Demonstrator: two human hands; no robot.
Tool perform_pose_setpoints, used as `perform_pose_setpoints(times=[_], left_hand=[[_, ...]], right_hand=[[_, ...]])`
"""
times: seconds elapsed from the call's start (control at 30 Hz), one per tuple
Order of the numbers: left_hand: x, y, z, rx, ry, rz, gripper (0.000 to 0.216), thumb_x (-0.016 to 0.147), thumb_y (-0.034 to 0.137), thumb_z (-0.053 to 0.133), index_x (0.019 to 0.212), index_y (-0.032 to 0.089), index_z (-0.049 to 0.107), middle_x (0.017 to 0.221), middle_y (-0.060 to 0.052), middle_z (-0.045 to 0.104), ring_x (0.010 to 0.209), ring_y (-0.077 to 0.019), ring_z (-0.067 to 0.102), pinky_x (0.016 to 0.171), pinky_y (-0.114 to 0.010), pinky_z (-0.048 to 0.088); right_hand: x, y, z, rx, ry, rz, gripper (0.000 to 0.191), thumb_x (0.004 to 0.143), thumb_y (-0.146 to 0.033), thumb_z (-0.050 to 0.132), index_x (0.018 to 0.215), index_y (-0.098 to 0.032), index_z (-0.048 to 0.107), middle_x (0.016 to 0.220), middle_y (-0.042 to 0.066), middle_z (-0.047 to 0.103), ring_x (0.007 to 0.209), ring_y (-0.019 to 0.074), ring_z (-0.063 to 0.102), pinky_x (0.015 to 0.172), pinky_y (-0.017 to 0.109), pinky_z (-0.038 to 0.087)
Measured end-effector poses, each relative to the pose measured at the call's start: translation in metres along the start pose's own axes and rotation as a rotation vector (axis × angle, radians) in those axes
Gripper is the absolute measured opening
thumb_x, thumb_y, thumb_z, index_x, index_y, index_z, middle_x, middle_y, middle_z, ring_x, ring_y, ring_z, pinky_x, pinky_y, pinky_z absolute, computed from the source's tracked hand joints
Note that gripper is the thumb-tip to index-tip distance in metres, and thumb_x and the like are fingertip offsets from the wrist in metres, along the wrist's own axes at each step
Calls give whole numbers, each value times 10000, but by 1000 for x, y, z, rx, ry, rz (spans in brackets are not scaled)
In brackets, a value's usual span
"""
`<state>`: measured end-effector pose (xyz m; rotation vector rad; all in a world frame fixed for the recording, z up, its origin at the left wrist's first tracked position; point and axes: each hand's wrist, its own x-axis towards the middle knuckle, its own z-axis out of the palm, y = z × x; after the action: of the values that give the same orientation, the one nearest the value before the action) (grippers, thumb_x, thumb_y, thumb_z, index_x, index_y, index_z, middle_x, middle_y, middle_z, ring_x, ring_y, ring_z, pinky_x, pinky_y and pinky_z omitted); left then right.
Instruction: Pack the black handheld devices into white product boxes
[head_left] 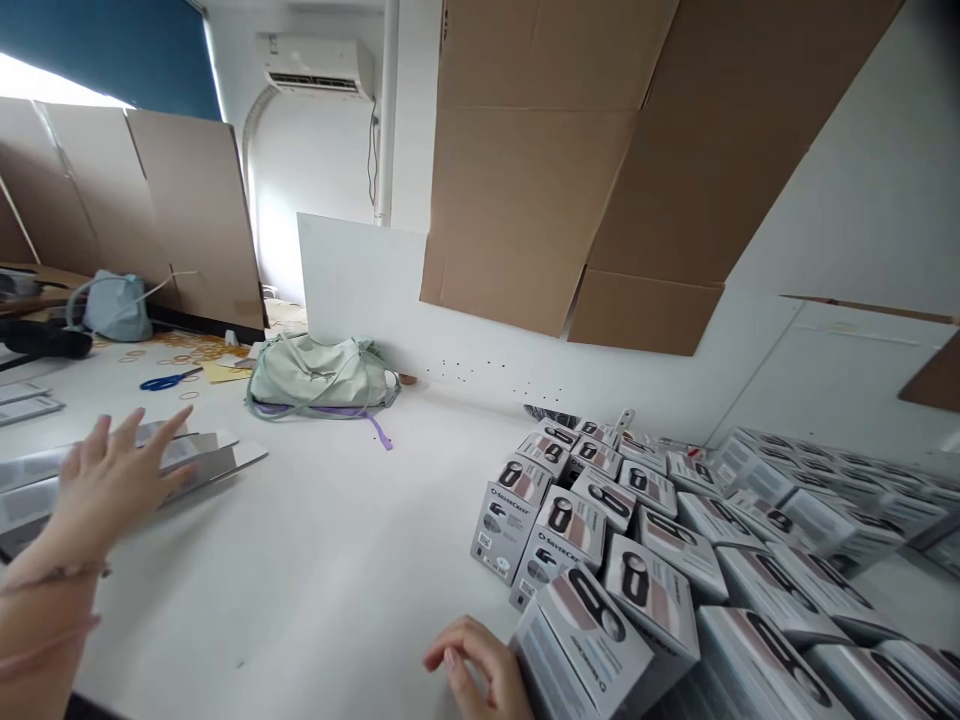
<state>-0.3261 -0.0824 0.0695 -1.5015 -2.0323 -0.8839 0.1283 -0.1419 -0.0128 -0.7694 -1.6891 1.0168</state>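
My left hand (116, 485) reaches out at the left with its fingers spread. It is over or on flattened grey-and-white cartons (199, 470), and I cannot tell whether it touches them. My right hand (487, 670) rests low in the middle, loosely curled, with a gap between thumb and forefinger and nothing visible in it. Right beside it a printed box (581, 645) leans tilted against its neighbours. Several more of these boxes, one of them a standing SilverCrest box (506, 530), are packed in rows to the right.
A pale green bag (322, 375) with a purple strap lies at the back of the white table (337, 560). Blue scissors (169, 381) and scattered rubber bands (191, 345) are at the back left. Further stacked boxes (847, 510) stand at the far right, near the wall.
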Motion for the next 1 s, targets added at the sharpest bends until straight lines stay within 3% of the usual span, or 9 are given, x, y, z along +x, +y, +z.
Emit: perform_pose_setpoints(times=[0.13,0.27,0.43,0.53,0.6,0.7,0.77,0.87,1.0], left_hand=[[11,-37,21,-18,-212,113,876,754,861,275,1022,155,720,1271,-199,623,1383,-522,317,1079,-700,267],[7,-20,40,-56,-289,155,714,775,799,294,778,202,685,1156,-210,672,1176,-475,576,982,-647,417],[-37,83,17,-178,-210,187,422,916,536,399,1007,202,641,1481,-132,440,1272,-457,446,1025,-661,342],[-85,160,-8,-465,-181,137,320,902,516,468,1028,243,577,1419,-129,489,1230,-410,450,983,-652,384],[-117,199,-21,-613,-213,141,252,937,448,442,1068,271,564,1505,-97,390,1288,-387,396,1015,-646,356],[-147,229,-32,-833,-345,138,304,969,427,371,1176,320,566,1553,-46,328,1318,-359,377,1011,-564,411],[-145,232,-31,-970,-451,86,383,969,466,364,1303,345,507,1511,-59,396,1244,-331,465,983,-510,458],[-113,227,-22,-1122,-572,-115,556,948,534,394,1464,334,337,1474,-93,453,1103,-283,573,978,-470,480],[-58,225,-10,-1256,-758,-342,633,911,569,468,1475,296,379,1524,-102,434,1264,-314,522,996,-420,479]], right_hand=[[-1,4,3,0,-14,-6,451,944,-523,474,789,-197,744,740,76,722,718,197,687,677,291,543],[2,7,4,-20,-67,-14,394,956,-450,477,809,-196,741,760,76,721,744,197,695,704,292,551],[4,9,13,-73,-103,-28,303,865,-316,599,1149,-241,671,1099,116,680,1001,256,682,820,344,575],[2,12,29,-75,-118,24,756,745,-304,755,1432,-306,439,1502,137,422,1362,367,448,1054,497,463],[0,17,42,-62,-120,92,1123,571,-319,897,1512,-307,284,1602,139,244,1451,442,248,1125,604,341],[-3,29,56,42,-15,183,1376,470,-264,936,1539,-349,73,1565,135,336,1399,445,364,1086,625,400],[-5,33,55,196,53,178,1258,600,-270,854,1528,-365,9,1504,112,448,1330,382,491,1044,562,478],[-8,27,41,425,36,177,1040,683,-380,780,1513,-281,161,1443,132,527,1272,353,556,1031,513,490],[-9,2,31,551,14,351,1125,514,-545,864,1457,-236,334,1357,129,604,1186,360,603,1016,514,463]])
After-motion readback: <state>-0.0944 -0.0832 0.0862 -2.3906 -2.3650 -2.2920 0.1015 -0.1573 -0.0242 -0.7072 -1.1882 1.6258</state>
